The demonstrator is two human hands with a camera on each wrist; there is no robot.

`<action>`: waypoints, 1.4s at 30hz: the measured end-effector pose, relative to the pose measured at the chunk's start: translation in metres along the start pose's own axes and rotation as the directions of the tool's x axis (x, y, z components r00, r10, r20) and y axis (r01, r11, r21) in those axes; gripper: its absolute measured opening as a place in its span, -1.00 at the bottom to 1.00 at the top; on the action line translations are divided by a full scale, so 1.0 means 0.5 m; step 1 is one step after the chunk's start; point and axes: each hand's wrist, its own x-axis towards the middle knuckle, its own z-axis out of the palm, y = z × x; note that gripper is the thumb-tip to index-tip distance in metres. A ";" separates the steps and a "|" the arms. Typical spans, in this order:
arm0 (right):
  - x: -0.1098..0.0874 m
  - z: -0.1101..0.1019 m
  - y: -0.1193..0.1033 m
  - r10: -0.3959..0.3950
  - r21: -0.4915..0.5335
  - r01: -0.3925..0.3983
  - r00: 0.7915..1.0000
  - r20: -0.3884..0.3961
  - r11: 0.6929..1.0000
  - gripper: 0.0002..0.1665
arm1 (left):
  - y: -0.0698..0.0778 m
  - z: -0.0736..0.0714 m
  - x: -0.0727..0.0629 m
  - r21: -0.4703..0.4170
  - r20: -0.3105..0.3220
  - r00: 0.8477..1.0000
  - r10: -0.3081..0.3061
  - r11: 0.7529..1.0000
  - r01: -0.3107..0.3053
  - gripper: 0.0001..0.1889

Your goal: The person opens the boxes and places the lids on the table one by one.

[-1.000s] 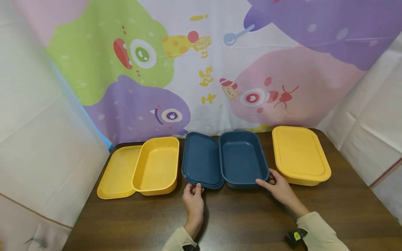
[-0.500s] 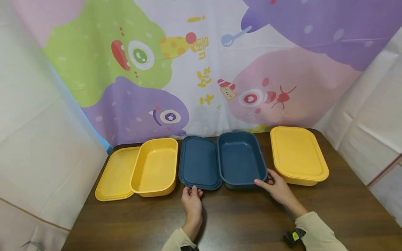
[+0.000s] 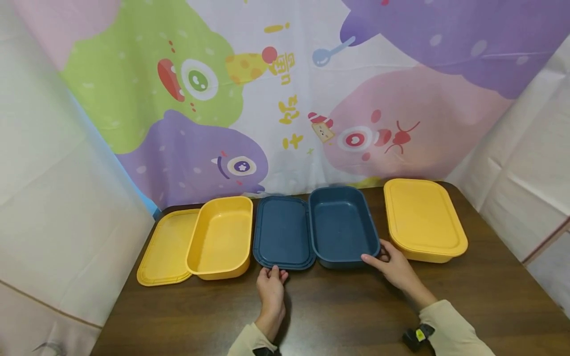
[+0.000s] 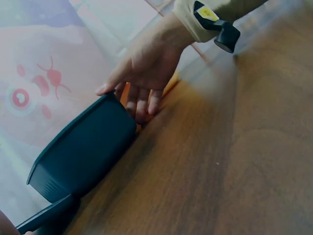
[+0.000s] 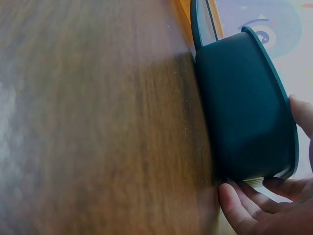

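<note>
A blue food box [image 3: 343, 225] stands uncovered on the table. My right hand [image 3: 396, 269] grips its near right corner, thumb on the rim. In the right wrist view its fingers [image 5: 239, 208] curl round the box's outer wall. Left of the box is its matching blue lid [image 3: 284, 232]. My left hand [image 3: 270, 291] pinches the lid's near edge, thumb at the rim; the fingers beneath are partly hidden. In the left wrist view the lid [image 4: 46, 214] slants up to the box's side, and only a bit of the left hand [image 4: 6, 226] shows.
An uncovered yellow box [image 3: 220, 237] stands on the left, overlapping a yellow lid [image 3: 166, 249]. A yellow box with its lid on [image 3: 425, 220] is at the right. A cartoon-printed cloth [image 3: 289, 163] hangs behind the brown table [image 3: 338, 316].
My left hand has brought the blue lid's near edge slightly toward me, and the lid lies straighter beside the box. My right hand keeps its grip on the blue box. The head view shifted slightly.
</note>
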 end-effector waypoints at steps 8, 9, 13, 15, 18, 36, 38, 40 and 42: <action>0.000 -0.001 0.004 -0.008 0.004 0.008 1.000 -0.010 1.000 -0.11 | 0.009 -0.004 0.003 -0.001 0.057 0.995 -0.088 0.996 0.088 -0.85; 0.000 0.000 0.005 -0.009 0.001 0.009 1.000 -0.009 1.000 -0.11 | 0.010 -0.005 0.004 0.000 0.064 0.993 -0.100 0.995 0.100 -0.86; 0.001 0.001 0.005 -0.004 -0.004 0.004 1.000 -0.011 1.000 -0.10 | 0.016 -0.010 0.002 0.001 0.109 0.982 -0.155 0.988 0.156 -0.89; 0.001 0.001 0.005 -0.004 -0.006 0.004 1.000 -0.014 1.000 -0.11 | 0.020 -0.013 -0.001 -0.005 0.138 0.975 -0.175 0.984 0.178 -0.90; 0.000 0.001 0.004 -0.008 -0.011 0.008 1.000 -0.016 1.000 -0.11 | 0.026 -0.014 -0.005 -0.016 0.180 0.962 -0.207 0.977 0.213 -0.98; 0.004 0.007 -0.004 -0.026 -0.006 0.026 1.000 -0.001 1.000 -0.17 | 0.049 -0.023 -0.011 -0.065 0.270 0.907 -0.324 0.933 0.353 -0.78; 0.005 0.008 -0.004 -0.025 -0.014 0.025 1.000 -0.005 1.000 -0.18 | 0.051 -0.023 -0.012 -0.062 0.279 0.900 -0.334 0.929 0.364 -0.75; 0.005 0.009 -0.005 -0.023 -0.014 0.023 1.000 -0.006 1.000 -0.19 | 0.052 -0.024 -0.013 -0.058 0.285 0.896 -0.340 0.927 0.370 -0.76; 0.005 0.010 -0.006 -0.020 -0.011 0.020 1.000 -0.007 1.000 -0.19 | 0.054 -0.023 -0.013 -0.056 0.288 0.893 -0.345 0.925 0.376 -0.78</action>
